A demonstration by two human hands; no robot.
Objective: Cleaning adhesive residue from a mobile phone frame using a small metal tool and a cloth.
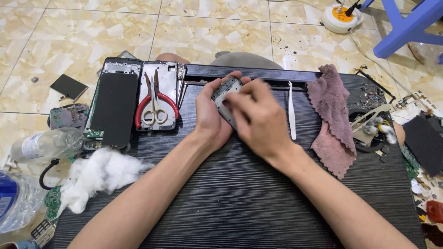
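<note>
Over the middle of the dark wood-grain tabletop (240, 198), the left hand (210, 117) cradles a small grey phone frame (224, 99), its fingers curled shut around the frame's far edge. The right hand (258, 117) lies across the frame's face, blurred, so whether its fingers pinch anything I cannot tell — they press on or rub the part.

To judge by the layout, the teardown is well along: two stripped phone bodies (115, 103) lie at the left, red-handled scissors (154, 103) resting on one, with loose circuit boards (69, 115) beside them. White tweezers (291, 110) and a mauve cloth (332, 120) lie just right of the hands, a tuft of cotton wool (94, 177) at the near left — cleaning of the held frame looks unfinished.
</note>
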